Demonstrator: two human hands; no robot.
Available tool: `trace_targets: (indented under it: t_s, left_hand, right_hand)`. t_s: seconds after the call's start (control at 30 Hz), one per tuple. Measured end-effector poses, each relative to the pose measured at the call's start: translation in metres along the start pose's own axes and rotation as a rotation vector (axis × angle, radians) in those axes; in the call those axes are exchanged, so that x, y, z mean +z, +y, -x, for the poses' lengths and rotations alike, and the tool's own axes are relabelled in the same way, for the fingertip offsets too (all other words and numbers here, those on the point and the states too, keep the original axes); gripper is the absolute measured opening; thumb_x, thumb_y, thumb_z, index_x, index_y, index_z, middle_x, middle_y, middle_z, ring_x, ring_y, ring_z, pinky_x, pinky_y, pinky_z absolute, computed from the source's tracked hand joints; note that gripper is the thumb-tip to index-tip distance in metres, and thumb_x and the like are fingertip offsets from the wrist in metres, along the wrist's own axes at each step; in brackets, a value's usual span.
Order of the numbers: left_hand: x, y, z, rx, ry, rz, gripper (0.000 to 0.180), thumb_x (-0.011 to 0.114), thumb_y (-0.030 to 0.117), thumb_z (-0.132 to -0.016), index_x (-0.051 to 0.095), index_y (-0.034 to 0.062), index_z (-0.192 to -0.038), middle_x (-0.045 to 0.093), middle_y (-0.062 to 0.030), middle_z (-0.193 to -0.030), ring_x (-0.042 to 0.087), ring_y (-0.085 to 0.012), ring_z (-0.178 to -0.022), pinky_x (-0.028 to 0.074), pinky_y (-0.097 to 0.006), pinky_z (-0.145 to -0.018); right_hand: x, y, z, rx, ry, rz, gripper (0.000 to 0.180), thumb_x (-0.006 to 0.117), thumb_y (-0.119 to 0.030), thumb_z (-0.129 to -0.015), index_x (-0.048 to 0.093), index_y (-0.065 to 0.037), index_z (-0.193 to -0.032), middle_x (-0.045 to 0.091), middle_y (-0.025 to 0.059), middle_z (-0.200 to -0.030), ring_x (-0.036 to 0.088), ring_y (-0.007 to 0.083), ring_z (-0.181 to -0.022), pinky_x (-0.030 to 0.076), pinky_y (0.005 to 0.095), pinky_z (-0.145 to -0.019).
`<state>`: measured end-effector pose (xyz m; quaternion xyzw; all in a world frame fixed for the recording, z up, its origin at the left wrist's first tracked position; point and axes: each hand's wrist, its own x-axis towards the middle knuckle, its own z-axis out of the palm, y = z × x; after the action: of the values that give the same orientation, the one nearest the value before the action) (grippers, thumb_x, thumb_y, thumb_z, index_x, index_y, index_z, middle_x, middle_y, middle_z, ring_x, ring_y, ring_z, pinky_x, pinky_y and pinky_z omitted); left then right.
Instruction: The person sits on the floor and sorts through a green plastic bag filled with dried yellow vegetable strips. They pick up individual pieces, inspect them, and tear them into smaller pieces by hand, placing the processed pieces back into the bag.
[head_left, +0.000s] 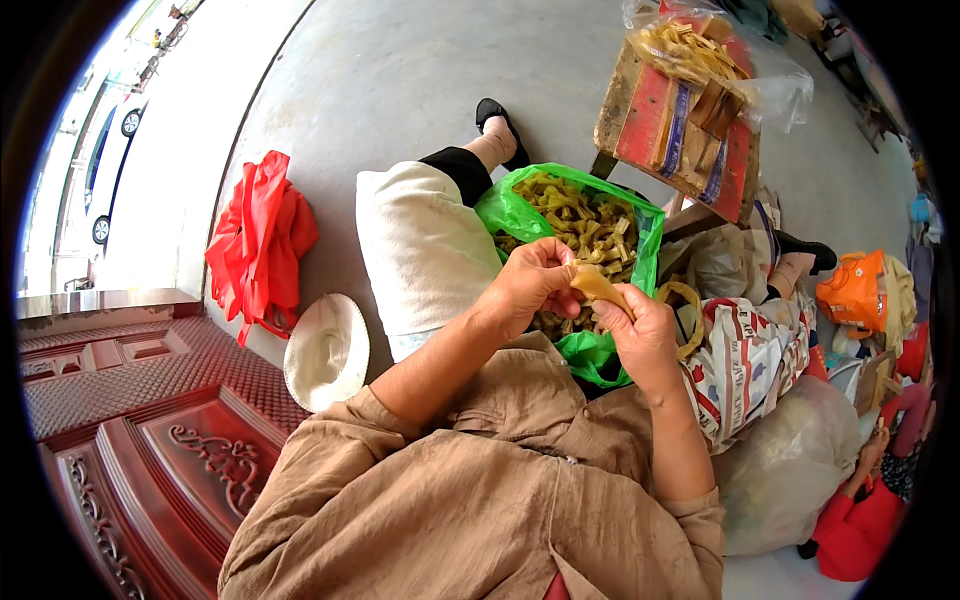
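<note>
My left hand (pixel 532 288) and my right hand (pixel 645 333) meet in front of my chest, both closed on a tan, yellowish folded strip (pixel 597 287). The left fingers pinch its upper left end. The right thumb and fingers grip its lower right end. What the strip is made of, I cannot tell. Just beyond the hands, an open green plastic bag (pixel 650 232) sits between my legs. It holds many small olive-yellow knotted pieces (pixel 590 218), and my hands hide part of them.
A white cloth (pixel 425 245) covers my left leg. To the left lie a red bag (pixel 260 240) and a white hat (pixel 327 352), near a carved door (pixel 190 460). At far right, yellow strips (pixel 690 52) rest on a wooden stool (pixel 640 130). Printed bags (pixel 745 365) and a person in red (pixel 858 530) are right.
</note>
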<state>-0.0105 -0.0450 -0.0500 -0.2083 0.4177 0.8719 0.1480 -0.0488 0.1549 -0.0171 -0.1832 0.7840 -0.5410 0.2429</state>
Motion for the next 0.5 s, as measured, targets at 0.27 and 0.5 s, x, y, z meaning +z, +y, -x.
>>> trace_targets:
  t_s: [0.27, 0.5]
  left_hand:
    - [0.038, 0.009, 0.044, 0.912, 0.149, -1.189, 0.022, 0.078, 0.006, -0.084, 0.065, 0.0004, -0.1, 0.065, -0.0064, -0.079, 0.064, -0.0142, -0.067, 0.051, -0.028, -0.059]
    - [0.038, 0.002, 0.042, 0.307, 0.033, -0.61, 0.019, 0.068, 0.006, -0.085, 0.067, -0.0049, -0.101, 0.072, -0.0105, -0.082, 0.071, -0.0187, -0.071, 0.055, -0.03, -0.064]
  right_hand:
    - [-0.008, -0.001, 0.008, 0.075, -0.053, -0.272, 0.027, 0.064, -0.027, -0.102, 0.065, -0.001, -0.107, 0.052, -0.0062, -0.074, 0.045, 0.0035, -0.064, 0.039, 0.021, -0.058]
    - [-0.007, -0.001, 0.016, 0.104, -0.122, -0.424, 0.024, 0.063, -0.025, -0.103, 0.063, -0.003, -0.111, 0.051, -0.0081, -0.077, 0.041, 0.0022, -0.063, 0.035, 0.0201, -0.056]
